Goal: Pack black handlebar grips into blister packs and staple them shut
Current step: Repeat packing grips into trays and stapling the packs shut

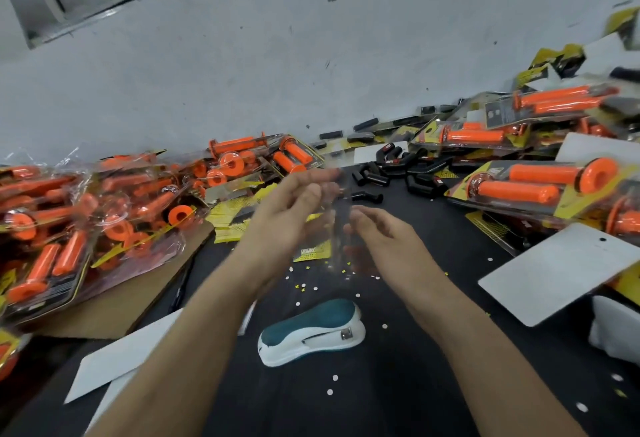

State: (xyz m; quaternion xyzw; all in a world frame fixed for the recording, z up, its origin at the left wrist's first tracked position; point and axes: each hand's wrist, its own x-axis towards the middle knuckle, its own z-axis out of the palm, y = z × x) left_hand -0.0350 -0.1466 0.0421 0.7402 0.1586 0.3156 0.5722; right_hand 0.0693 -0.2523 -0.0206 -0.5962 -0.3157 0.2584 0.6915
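A: Where do the parts sit?
B: We log the black handlebar grips [372,178] in a loose heap on the table [415,367], beyond the hands and untouched. The clear blister pack [337,228] is up between both hands.
A: Hands?
B: The right hand [377,228] curls its fingers on the pack's edge. The left hand [294,208] lies against the other side, but it is blurred and we cannot tell if it pinches.
A: Handling?
B: We judge the pack light, thin, springy and slick, so we hold it by the flat rim. The grips look rubbery and sturdy, so we take them mid-barrel. The stapler [311,332] waits nearby.
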